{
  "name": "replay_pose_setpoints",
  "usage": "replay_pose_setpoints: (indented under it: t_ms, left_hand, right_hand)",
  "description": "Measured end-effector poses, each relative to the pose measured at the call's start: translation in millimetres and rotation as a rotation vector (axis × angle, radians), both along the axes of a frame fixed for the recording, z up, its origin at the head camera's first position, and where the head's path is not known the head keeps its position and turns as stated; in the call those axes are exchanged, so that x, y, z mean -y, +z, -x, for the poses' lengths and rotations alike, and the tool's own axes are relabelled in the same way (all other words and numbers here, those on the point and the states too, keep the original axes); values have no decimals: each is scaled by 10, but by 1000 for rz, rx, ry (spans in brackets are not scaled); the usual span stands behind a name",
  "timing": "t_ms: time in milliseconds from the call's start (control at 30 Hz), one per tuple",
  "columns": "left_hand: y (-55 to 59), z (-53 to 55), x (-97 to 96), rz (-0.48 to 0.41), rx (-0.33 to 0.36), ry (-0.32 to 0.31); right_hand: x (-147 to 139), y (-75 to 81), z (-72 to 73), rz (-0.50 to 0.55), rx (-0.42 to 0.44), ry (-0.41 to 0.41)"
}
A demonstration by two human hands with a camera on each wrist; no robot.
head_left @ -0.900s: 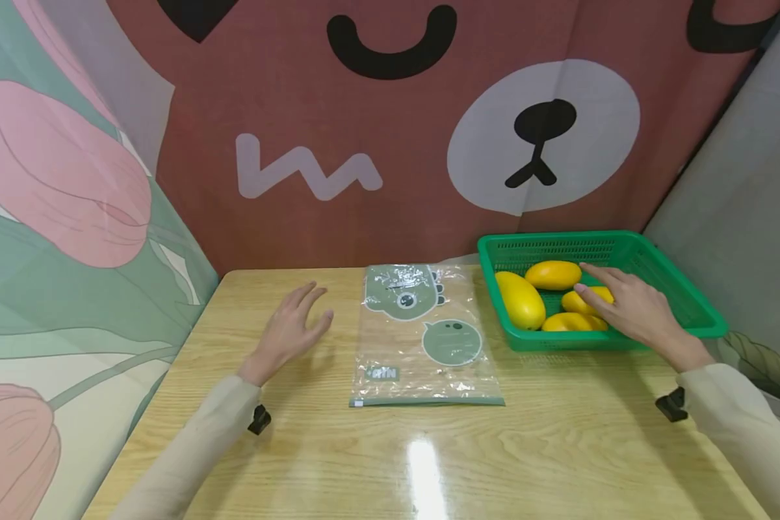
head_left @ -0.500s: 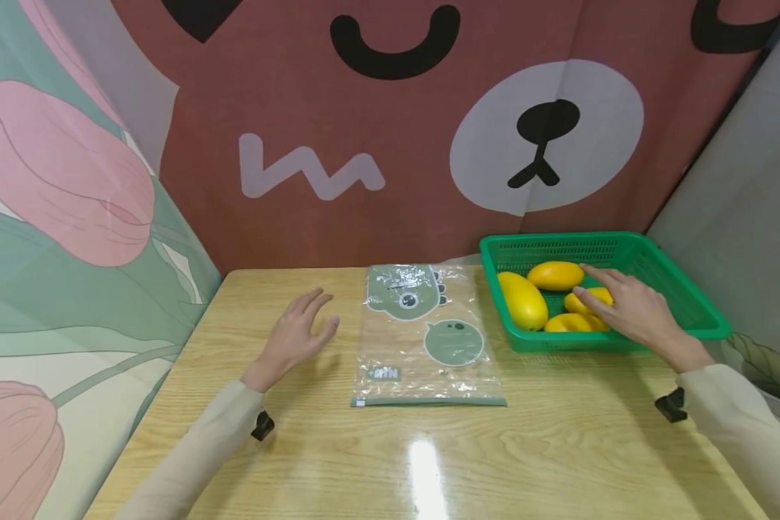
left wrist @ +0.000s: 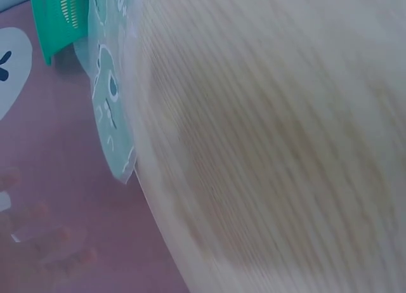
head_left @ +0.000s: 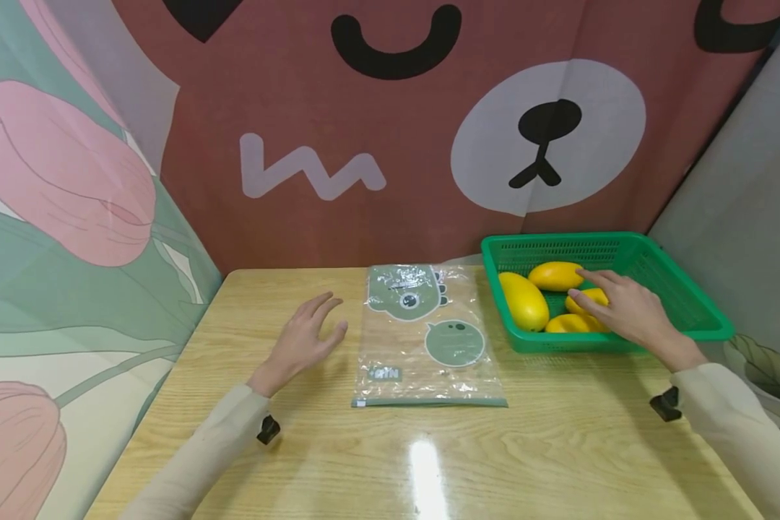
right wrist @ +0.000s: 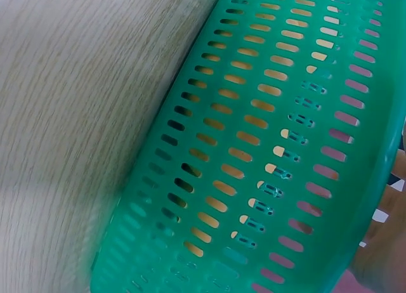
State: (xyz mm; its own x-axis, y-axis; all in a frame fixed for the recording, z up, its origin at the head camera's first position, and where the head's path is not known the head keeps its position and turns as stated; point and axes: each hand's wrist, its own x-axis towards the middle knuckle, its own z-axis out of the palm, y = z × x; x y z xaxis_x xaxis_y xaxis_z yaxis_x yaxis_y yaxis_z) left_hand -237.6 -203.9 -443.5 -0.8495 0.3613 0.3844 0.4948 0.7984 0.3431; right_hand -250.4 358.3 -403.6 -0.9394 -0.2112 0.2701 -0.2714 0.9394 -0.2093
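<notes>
My right hand [head_left: 632,310] hovers over the green basket [head_left: 692,303], fingers loosely extended above the yellow mangoes. Its fingertips come close to the back mango [head_left: 555,276] and a smaller mango [head_left: 581,301]; whether they touch cannot be told. A larger mango [head_left: 523,302] lies at the basket's left side, another [head_left: 568,323] at its front wall. Left of a clear zip bag [head_left: 390,343] my left hand [head_left: 299,343] is held over the table with fingers relaxed and nothing in them. Flat on the table, the bag has green dinosaur prints and a green slider edge [head_left: 429,402] toward me.
The wooden table [head_left: 338,462] meets a brown bear-print cloth [head_left: 416,224] at the back. A flower-print cloth [head_left: 71,289] hangs on the left, a grey one [head_left: 741,188] on the right. In the right wrist view the basket's slotted wall [right wrist: 254,141] fills much of the frame.
My left hand has moved a little to the right, toward the bag. The right hand has shifted slightly left over the mangoes. Bag and basket stay in place.
</notes>
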Motion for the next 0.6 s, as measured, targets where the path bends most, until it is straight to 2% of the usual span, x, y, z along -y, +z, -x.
replay_pose_setpoints:
  t_ms: [300,600]
  left_hand:
    - [3,-72,-66,2,14,-65]
    - [-46,-158,-109,6,26,-81]
  right_hand:
    - [7,-13,12,-14,-14,12]
    - [13,-20,12,-10,-20,16]
